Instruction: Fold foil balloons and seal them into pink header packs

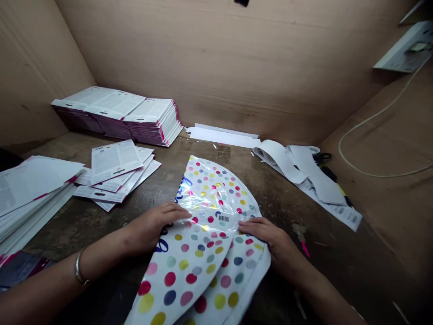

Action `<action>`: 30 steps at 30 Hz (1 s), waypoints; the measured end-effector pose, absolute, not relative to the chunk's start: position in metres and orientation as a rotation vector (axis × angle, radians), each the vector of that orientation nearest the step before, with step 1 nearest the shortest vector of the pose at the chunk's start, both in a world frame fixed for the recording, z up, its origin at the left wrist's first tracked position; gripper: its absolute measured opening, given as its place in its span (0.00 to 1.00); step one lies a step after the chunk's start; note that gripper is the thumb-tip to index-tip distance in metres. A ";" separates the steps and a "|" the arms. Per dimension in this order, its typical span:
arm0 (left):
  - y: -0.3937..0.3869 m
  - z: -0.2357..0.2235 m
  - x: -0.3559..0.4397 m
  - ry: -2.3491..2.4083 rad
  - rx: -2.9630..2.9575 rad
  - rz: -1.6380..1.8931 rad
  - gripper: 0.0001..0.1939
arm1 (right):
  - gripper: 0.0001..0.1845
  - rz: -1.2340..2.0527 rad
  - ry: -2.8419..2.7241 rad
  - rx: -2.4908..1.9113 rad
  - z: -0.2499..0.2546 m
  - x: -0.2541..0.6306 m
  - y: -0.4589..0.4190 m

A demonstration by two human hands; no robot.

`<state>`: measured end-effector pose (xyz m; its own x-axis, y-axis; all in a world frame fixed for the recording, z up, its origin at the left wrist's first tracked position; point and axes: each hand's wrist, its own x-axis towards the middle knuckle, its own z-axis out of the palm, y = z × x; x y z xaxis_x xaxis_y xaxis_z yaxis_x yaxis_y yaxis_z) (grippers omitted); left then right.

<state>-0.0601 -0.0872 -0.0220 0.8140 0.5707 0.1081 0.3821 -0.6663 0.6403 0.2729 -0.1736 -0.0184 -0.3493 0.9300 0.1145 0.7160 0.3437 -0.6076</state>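
Observation:
A deflated foil balloon (203, 243), white with colourful dots, lies folded in front of me. Blue lettering runs down its straight left edge, and a small barcode label (223, 218) sits near the middle. My left hand (155, 227) holds that left edge, fingers on top and thumb out of sight. On the other side, my right hand (262, 232) grips the curved right edge with its fingers over the film. A lower layer fans out towards the bottom right, and the near end runs out of view. A metal bangle (80, 268) circles my left wrist.
Stacks of printed card packets (145, 122) stand along the back left. Loose packets (115, 164) and another pile (34, 185) lie nearer. Label strips (304, 176) curl at the right beside scissors (322, 158). A white cable (341, 140) hangs from a wall socket (402, 52).

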 end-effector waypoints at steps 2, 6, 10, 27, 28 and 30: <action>-0.084 -0.027 -0.058 0.867 2.345 0.486 0.15 | 0.14 0.799 -1.974 -1.558 -0.016 0.270 -0.168; -0.079 -0.028 -0.048 1.239 2.143 0.572 0.11 | 0.12 0.935 -1.658 -1.807 -0.015 0.266 -0.153; -0.075 -0.023 -0.036 1.355 2.109 0.529 0.13 | 0.14 0.555 -1.743 -2.072 -0.022 0.265 -0.138; -0.084 -0.036 -0.030 1.516 2.420 0.371 0.17 | 0.17 0.103 -1.913 -2.469 -0.027 0.255 -0.125; -0.083 -0.033 -0.031 1.527 2.432 0.323 0.17 | 0.17 0.089 -1.916 -2.473 -0.027 0.254 -0.125; -0.079 -0.024 -0.029 1.553 2.457 0.201 0.17 | 0.17 0.063 -1.928 -2.474 -0.026 0.253 -0.124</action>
<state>-0.0289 -0.0787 -0.0238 0.4299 0.9028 -0.0056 0.8717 -0.4135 0.2629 0.2530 -0.1240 -0.0263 0.2438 0.9694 -0.0294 0.9692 -0.2446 -0.0277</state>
